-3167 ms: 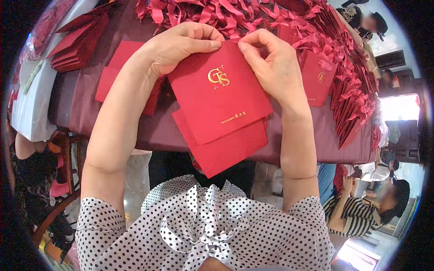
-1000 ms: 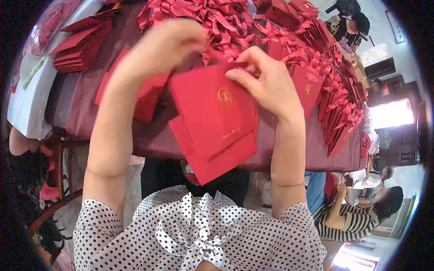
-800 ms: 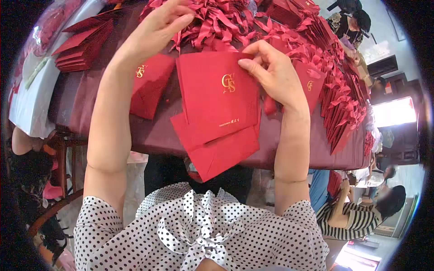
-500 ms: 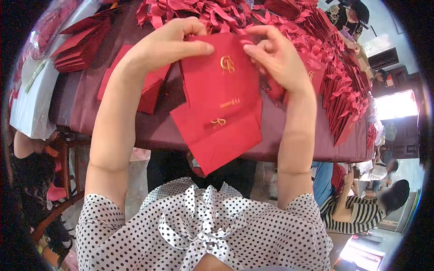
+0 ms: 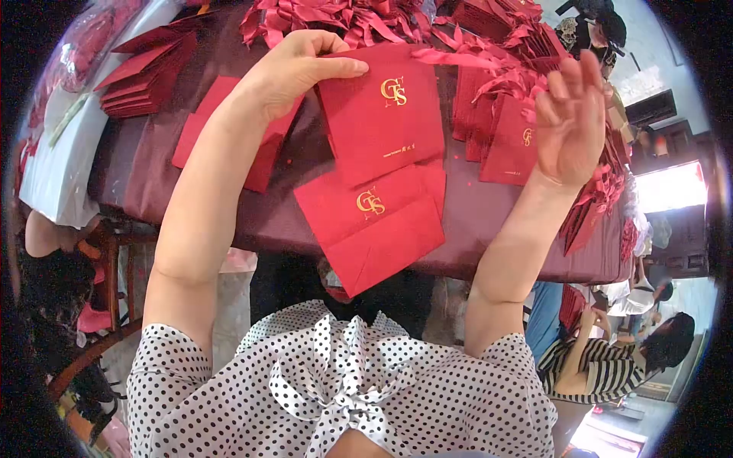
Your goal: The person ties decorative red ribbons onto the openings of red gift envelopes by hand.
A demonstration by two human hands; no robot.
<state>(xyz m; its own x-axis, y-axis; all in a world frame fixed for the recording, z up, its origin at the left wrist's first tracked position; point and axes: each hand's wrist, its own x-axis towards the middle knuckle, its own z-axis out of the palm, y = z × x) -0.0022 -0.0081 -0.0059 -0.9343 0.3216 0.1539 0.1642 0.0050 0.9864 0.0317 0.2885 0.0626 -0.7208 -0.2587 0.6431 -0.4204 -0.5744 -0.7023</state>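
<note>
A red paper bag [image 5: 385, 126] with a gold monogram stands out in the middle, its top left corner pinched in my left hand [image 5: 309, 65]. Beneath its lower end, a second red bag [image 5: 382, 240] lies tilted over the table's front edge, with a folded bottom flap. My right hand [image 5: 569, 122] is raised at the right, fingers apart and holding nothing, near another monogrammed red bag [image 5: 510, 149]. A pink-red ribbon [image 5: 454, 58] stretches from the held bag's top right corner towards the ribbon pile.
Red ribbons [image 5: 343, 21] and bags cover the back of the dark red table [image 5: 294, 223]. More red bags lie at the left, beside a stack [image 5: 145, 80] and a white box [image 5: 61, 164]. A person in a striped top [image 5: 603, 370] is at the lower right.
My right hand has left the bag's top corner and moved right, its fingers opening. My left hand still grips the bag, which has shifted slightly right. A ribbon now stretches from its corner.
</note>
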